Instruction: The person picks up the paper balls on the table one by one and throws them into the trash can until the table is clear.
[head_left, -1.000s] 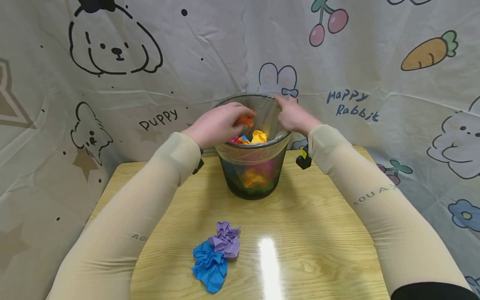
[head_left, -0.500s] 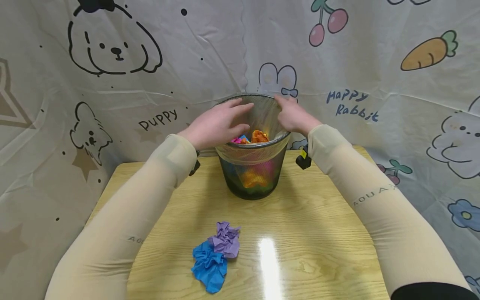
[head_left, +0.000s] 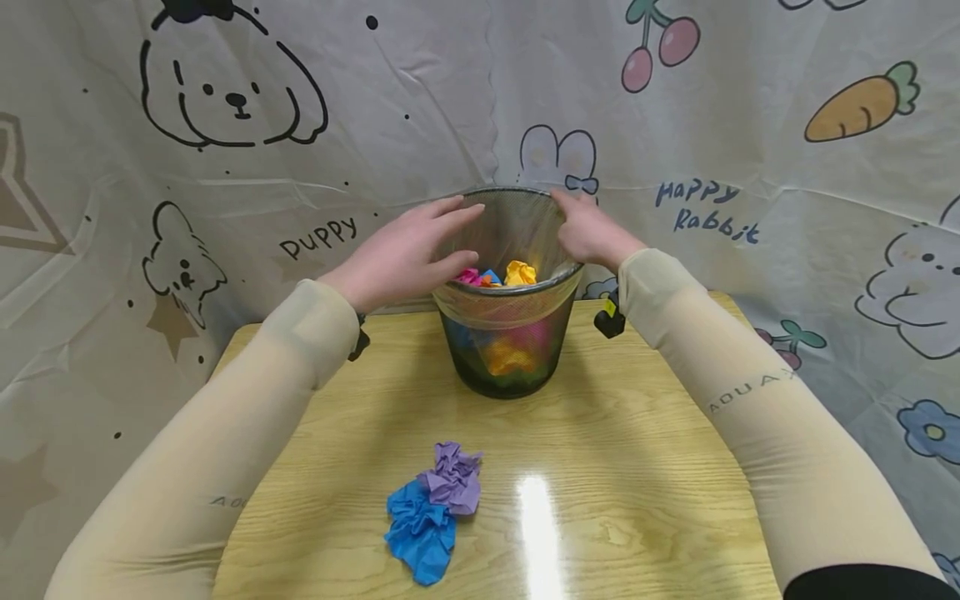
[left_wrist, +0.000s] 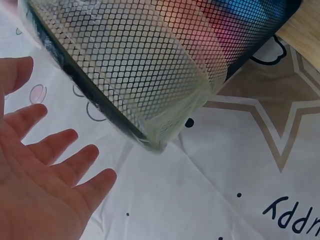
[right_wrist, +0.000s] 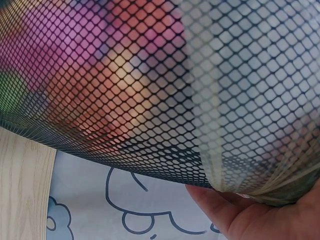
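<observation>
A black mesh wastebasket (head_left: 498,385) with a clear plastic liner stands upright near the table's back edge. Inside it lie crumpled papers, among them a yellow one (head_left: 521,272) and a pink one (head_left: 468,277). My left hand (head_left: 405,250) is at the basket's left rim, fingers extended and spread, holding nothing. In the left wrist view, a gap separates those fingertips (left_wrist: 107,177) from the lined rim (left_wrist: 95,102). My right hand (head_left: 592,233) grips the right rim; in the right wrist view, its thumb (right_wrist: 212,202) shows against the liner, and the other fingers are mostly hidden.
A purple crumpled paper (head_left: 455,477) and a blue crumpled paper (head_left: 422,533) touch each other on the wooden table (head_left: 637,467), in front of the basket. A printed cloth (head_left: 450,92) with cartoon drawings hangs close behind the table and along the left.
My left hand has let go of an orange crumpled paper, which dropped into the wastebasket out of sight. The hand has then moved left, fingers spreading. My right hand has stayed on the rim.
</observation>
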